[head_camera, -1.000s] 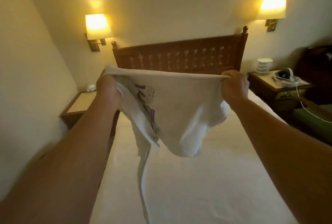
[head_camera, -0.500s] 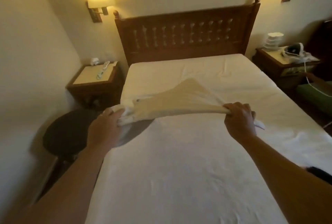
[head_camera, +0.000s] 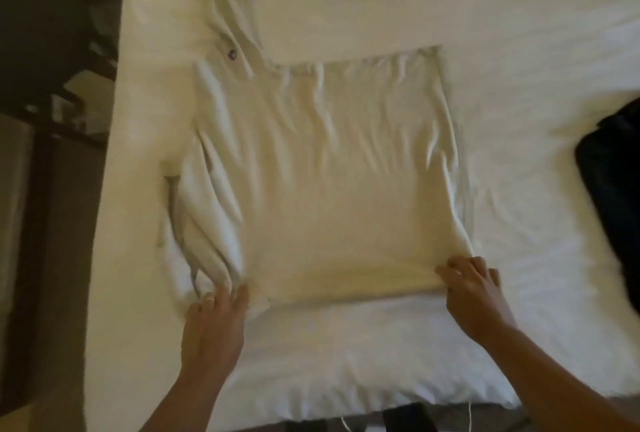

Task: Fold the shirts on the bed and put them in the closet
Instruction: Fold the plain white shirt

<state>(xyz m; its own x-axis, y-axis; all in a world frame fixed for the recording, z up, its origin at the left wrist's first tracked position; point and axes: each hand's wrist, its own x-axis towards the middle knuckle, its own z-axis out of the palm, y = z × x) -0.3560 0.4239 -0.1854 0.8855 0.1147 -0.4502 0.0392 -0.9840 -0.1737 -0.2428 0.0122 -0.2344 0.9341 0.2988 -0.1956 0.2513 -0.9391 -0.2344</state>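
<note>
A white shirt [head_camera: 329, 168] lies spread flat on the white bed [head_camera: 519, 50], one sleeve reaching toward the far left and the other bunched at its left side. My left hand [head_camera: 214, 324] pinches the near left corner of the shirt against the sheet. At the near right corner, my right hand [head_camera: 474, 289] grips the shirt's edge with curled fingers. The shirt's body is wrinkled and its print faces down, out of sight.
A dark garment [head_camera: 613, 182] lies at the bed's right edge. A dark stool [head_camera: 38, 36] stands on the floor left of the bed. The bed's near edge [head_camera: 346, 411] runs just below my forearms, with a thin white cord hanging there.
The shirt went from being held up in the air to lying flat on the bed. Both hands came down with it and my view tipped from the headboard to the mattress.
</note>
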